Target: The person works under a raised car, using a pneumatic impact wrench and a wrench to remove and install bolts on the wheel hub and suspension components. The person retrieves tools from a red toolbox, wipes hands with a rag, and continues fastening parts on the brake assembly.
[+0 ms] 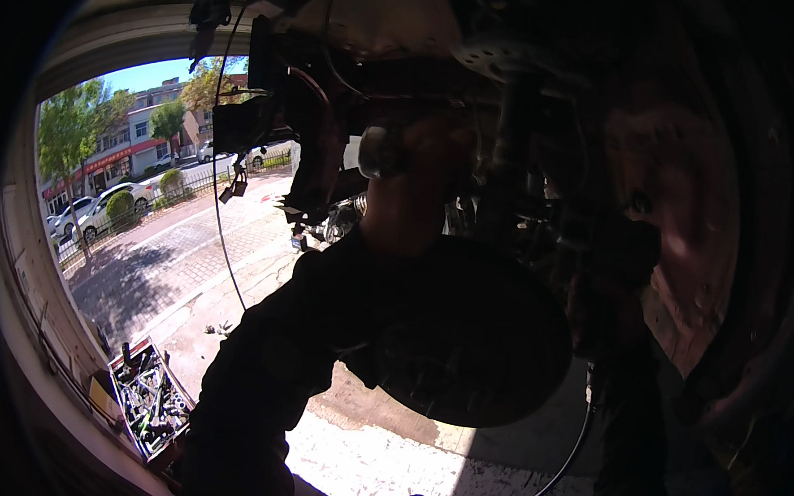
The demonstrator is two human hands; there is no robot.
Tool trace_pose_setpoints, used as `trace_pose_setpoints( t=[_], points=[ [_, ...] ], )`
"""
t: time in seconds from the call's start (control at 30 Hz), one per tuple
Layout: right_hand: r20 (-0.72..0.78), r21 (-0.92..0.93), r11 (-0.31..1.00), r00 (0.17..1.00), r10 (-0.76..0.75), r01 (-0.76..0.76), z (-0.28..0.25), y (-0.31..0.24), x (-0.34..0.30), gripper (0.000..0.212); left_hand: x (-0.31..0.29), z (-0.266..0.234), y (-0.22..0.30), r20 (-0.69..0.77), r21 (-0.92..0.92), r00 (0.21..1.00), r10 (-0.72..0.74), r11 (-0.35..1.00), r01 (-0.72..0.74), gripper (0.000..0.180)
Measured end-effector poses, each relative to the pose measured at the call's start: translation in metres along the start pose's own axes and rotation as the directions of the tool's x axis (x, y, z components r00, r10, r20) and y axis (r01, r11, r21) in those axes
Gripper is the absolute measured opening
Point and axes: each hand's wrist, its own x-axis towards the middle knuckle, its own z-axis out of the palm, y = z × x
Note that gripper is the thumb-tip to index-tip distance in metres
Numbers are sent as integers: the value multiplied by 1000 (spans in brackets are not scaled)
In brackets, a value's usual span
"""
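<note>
My left arm, in a dark sleeve, bends up over a round dark brake disc (473, 342) with studs on its face. Beyond the bare wrist, my left hand (424, 155) reaches into the vehicle's wheel well, close to a rounded, cylinder-like part (381, 152). Deep shadow hides its fingers. On the right, my right hand (602, 304) is a dim shape beside the disc's edge, its fingers hidden too. Just below it hangs a hose (575, 450) with a metal fitting at its upper end. Whether that hand holds anything cannot be made out.
A tray of metal tools and sockets (151, 401) lies at the lower left by the wall. A thin cable (221, 230) hangs left of the wheel well. Fender panels (686, 209) curve along the right. Outside are paving, a fence and parked cars (116, 205).
</note>
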Motion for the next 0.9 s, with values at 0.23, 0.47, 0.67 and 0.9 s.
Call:
trace_pose_setpoints(
  t=[0.23, 0.47, 0.67, 0.9],
  points=[
    [142, 25, 998, 989, 49, -53, -38, -6, -4, 32, -13, -10, 27, 60, 421, 989, -131, 902, 94, 14],
    [56, -256, 966, 998, -15, 28, -27, 0, -5, 37, 17, -32, -19, 249, 140, 968, 26, 988, -62, 34],
    [-160, -359, 931, 978, -135, 70, -11, 4, -6, 37, 23, -28, -32, 400, 191, 874, -275, 958, 214, 25],
    [63, 105, 994, 997, 38, -45, -15, 4, -3, 32, 33, -17, -31, 535, 535, 666, -519, 819, 208, 25]
  ],
)
